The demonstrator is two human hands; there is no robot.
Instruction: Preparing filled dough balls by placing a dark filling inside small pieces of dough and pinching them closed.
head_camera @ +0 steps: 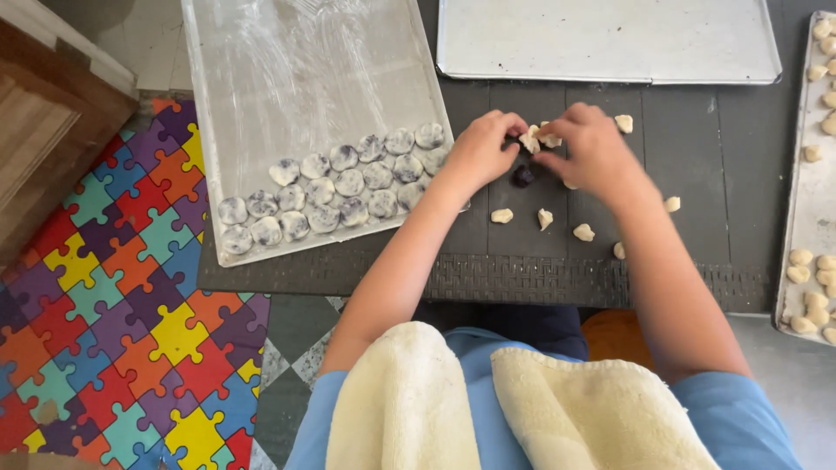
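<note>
Seen from above, a person sits at a low dark table (pixel 697 165) with both bare hands meeting over its middle. The left hand (pixel 483 150) and the right hand (pixel 585 144) are both pinched shut on one small pale dough piece (pixel 531 137), held between their fingertips just above the tabletop. The piece sits squarely between the two hands, so neither is clearly nearer; its shape is too small to give a long axis. Directly below the fingertips, toward the person's body, a dark filling ball (pixel 522 177) rests on the table, just beside the left hand's thumb side and apart from the held dough. More loose dough bits (pixel 583 231) lie scattered nearer the body and slightly toward the right hand, each apart from the others. To the left of the left hand, touching distance from the wrist, a greased tray (pixel 261 70) holds three rows of flattened filled rounds (pixel 349 183) along its near edge. Beyond the hands is an empty-looking flat tray (pixel 610 39). Far out past the right hand, a third tray (pixel 805 209) carries more pale lumps. A cream towel (pixel 601 409) lies across the lap, and a bright puzzle mat (pixel 113 331) covers the floor well left of the left arm.
</note>
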